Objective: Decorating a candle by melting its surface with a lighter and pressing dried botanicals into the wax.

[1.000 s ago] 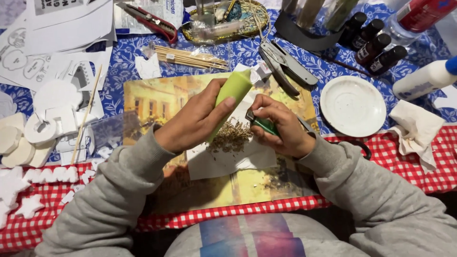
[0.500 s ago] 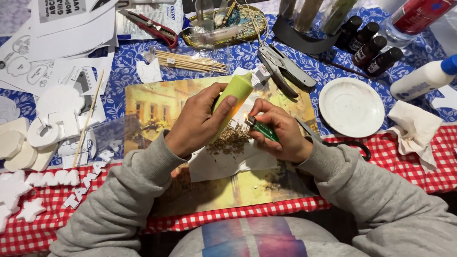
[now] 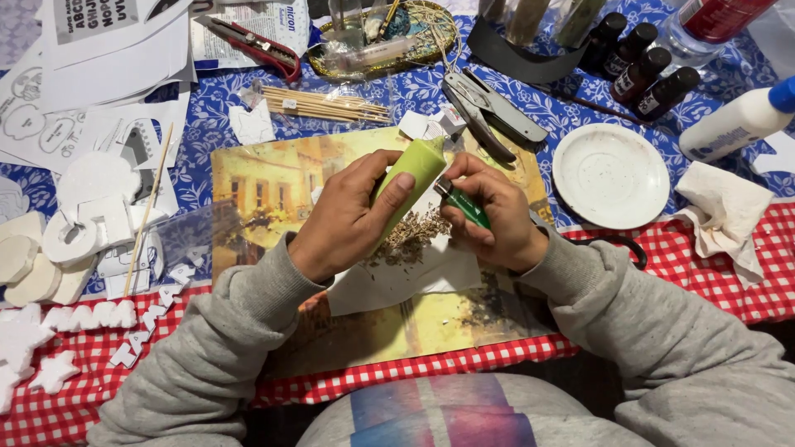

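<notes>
Table [image 3: 662, 281] covered in two cloths: blue floral at the far side, red-and-white check at the near edge. At centre, a painted placemat [image 3: 265, 186] showing yellow buildings, with a white sheet of paper [image 3: 414, 277] on top and a small heap of dried herbs [image 3: 411, 236] on that sheet.

Both grey sleeves reaching in from the near edge, forearms angled toward each other, wrists raised above the paper. Left hand [image 3: 344, 219] wrapped around the lower part of a light green candle [image 3: 411, 178], thumb pressed along its side, the candle tilted with its pointed tip aimed far and right. Right hand [image 3: 489, 215] clenched on a dark green lighter [image 3: 464, 205], thumb bent over its metal head, just beside the candle tip. Hands close together over the herbs, the candle and the lighter nearly meeting; contact between them hard to judge.

Right of the hands, a white saucer [image 3: 611, 175]; farther right, a crumpled tissue [image 3: 727, 213] and a white glue bottle [image 3: 733, 124] with a blue cap. Far right, four small dark bottles [image 3: 642, 70]. Just beyond the candle, metal pliers [image 3: 489, 112]. Far centre, a bundle of wooden skewers [image 3: 327, 106] and a woven basket [image 3: 389, 37]. At left, white foam cut-out shapes [image 3: 70, 240] and printed paper sheets [image 3: 108, 74].
</notes>
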